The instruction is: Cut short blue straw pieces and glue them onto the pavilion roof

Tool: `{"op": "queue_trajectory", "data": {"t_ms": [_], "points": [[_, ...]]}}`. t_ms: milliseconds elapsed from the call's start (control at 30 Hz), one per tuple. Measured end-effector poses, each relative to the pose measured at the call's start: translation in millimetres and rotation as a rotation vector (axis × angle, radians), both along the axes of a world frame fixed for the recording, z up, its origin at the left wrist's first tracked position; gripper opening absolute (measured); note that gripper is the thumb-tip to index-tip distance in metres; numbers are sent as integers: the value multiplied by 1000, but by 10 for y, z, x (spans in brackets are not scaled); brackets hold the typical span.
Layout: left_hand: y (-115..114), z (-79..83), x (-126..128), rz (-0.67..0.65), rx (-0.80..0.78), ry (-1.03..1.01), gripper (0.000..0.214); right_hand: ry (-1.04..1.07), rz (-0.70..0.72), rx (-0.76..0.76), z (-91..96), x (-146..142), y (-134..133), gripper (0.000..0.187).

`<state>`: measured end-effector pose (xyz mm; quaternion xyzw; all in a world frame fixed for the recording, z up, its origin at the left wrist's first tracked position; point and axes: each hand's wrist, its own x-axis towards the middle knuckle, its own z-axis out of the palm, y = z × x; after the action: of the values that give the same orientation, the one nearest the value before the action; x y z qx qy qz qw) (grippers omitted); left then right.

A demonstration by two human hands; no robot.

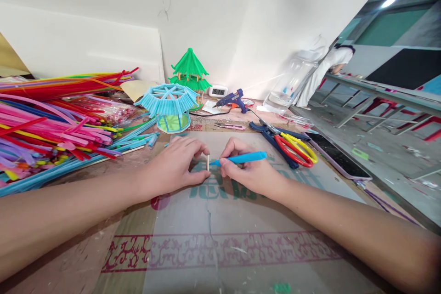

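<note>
Both your hands are busy pinching: left hand (pixel 181 158) has thumb and index finger on a short pale stick, one at each end, and right hand (pixel 243 172) grips a blue pen with thumb and fingers bunched close to the tip.

Biggest stuff first. You've got the table (pixel 69 257), and on it a see-through sheet (pixel 179 220) with printed lettering and a scroll border, with your hands over its far half. Off to your left is a big pile of pipe cleaners (pixel 69 133), well apart from the action. Light-blue model hut (pixel 172 108) sits just past your left hand, and the glue gun (pixel 236 98) is farther back, beyond your right one.

Now the small bits, which is where it all hangs imo. Your blue pen (pixel 246 157) lies crosswise, back end out to the right, tip aimed left at the stick. The stick (pixel 208 163) is right between your hands, tucked against the left one, long axis running up and down in your view, so pen and stick meet at roughly a right angle. Can't tell if it's standing on end or lying flat pointing away from you. Tip's about mid-length on it, super close, but whether it's actually touching I can't say.
</note>
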<state>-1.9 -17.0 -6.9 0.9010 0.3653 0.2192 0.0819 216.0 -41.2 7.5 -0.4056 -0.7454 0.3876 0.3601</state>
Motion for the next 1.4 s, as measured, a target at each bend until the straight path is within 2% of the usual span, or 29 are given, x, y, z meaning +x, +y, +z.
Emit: {"op": "queue_trajectory", "data": {"t_ms": [167,433,633,1167,1400], "points": [[4,-3,4,11,2,-6,34,-41,64,-17,7,19,-6,17],[-1,2,4,7,6,2,32,-16,12,4,-22,17,8,15],[-2,9,8,5,8,10,32,-31,74,-25,2,14,-3,16],[-4,10,12,-12,1,-9,32,135,-6,-42,-53,5,38,16],[-3,9,16,-7,14,-5,32,40,50,-25,11,-1,-13,13]]}}
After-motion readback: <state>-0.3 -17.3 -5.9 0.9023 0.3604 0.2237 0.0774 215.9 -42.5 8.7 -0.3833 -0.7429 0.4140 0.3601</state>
